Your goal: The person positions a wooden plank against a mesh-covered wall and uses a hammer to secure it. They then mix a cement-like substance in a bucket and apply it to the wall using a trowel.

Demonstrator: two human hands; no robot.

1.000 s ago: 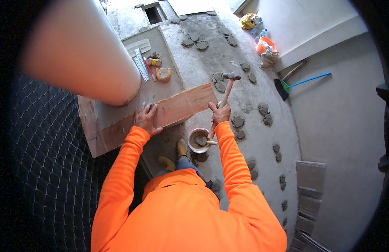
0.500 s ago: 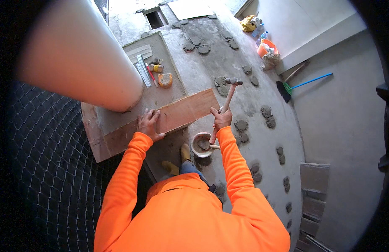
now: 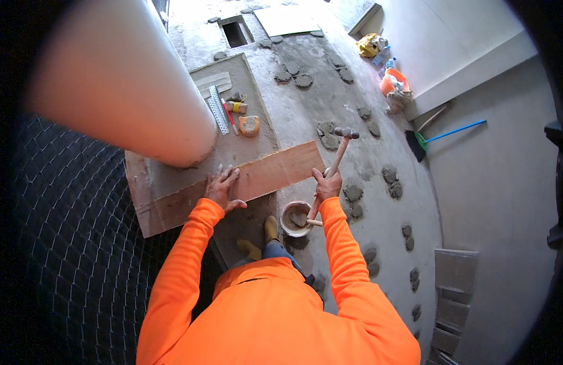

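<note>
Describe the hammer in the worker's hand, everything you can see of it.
The hammer has a pale wooden handle and a dark, blocky head, perhaps rubber or metal. The right hand grips it low on the handle. It is raised, tilted up and away, with its head above the mortar-dabbed floor just past the end of the reddish-brown plank. It touches nothing but the hand.

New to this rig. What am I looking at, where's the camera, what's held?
No machine here: a person in orange sleeves works bare-handed. The one view comes from a fisheye camera on their head, looking down, so straight edges bend. The left hand presses flat on a brown tile lying beside a big pale column. The right hand grips a mallet, head raised. A mortar bowl sits by the feet, mortar dabs dot the floor, and small tools lie further off.
</note>
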